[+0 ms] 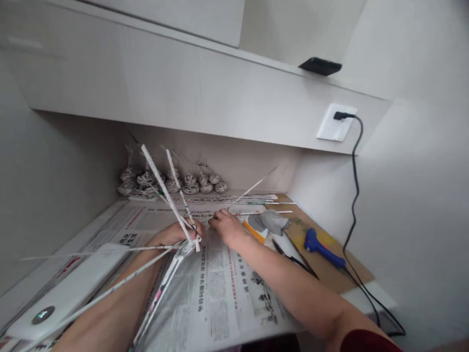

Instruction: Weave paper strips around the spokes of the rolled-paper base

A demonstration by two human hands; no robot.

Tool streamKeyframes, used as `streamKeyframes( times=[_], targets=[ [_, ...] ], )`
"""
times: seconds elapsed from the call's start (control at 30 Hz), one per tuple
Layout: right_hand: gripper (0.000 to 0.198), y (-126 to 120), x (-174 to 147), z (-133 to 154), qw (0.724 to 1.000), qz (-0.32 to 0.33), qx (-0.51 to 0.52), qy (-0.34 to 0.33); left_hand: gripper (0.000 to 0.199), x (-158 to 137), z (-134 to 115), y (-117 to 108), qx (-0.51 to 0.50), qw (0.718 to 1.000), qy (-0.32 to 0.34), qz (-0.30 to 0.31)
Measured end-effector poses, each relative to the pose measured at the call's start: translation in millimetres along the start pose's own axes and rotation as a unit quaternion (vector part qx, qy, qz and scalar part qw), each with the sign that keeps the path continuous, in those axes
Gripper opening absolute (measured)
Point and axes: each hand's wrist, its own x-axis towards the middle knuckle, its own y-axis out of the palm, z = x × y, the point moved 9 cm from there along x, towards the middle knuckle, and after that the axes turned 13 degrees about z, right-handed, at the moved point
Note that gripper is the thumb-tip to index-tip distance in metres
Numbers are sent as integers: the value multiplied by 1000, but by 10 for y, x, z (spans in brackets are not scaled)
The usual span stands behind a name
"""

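Note:
Several thin rolled newspaper sticks meet at a small woven knot (186,248) above the table. My left hand (183,231) is closed around the sticks just behind that knot, its fingertips partly hidden by them. Two sticks rise steeply from the hand, and others reach out left and toward me. A little to the right, my right hand (224,225) pinches a rolled paper stick (249,189) whose far end points up and right. Printed newspaper sheets (216,293) lie under both hands.
Several woven gourd shapes (190,184) stand along the back wall, behind a row of loose paper sticks (252,199). At right are a blue glue gun (324,250), scissors (293,259) and a grey cloth-like item (275,222). A black cord (353,195) hangs from the socket (336,122). A white device (69,293) lies left.

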Motion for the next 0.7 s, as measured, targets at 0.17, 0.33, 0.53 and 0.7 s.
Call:
streamKeyframes(
  times=[0.17,0.33,0.53,0.7],
  targets=[
    [21,-29,-203,6,1000,-18,23,12,22,12,32,-10,-17,1000,13,14],
    [23,0,-300,116,999,-25,15,12,18,24,54,12,3,999,1,50],
    [28,-27,-368,64,997,-51,50,16,26,-25,44,-75,-6,1000,-14,-17],
    [29,-154,-476,-220,984,-132,114,35,37,-57,-4,-204,-1,998,-8,-66]
  ],
)
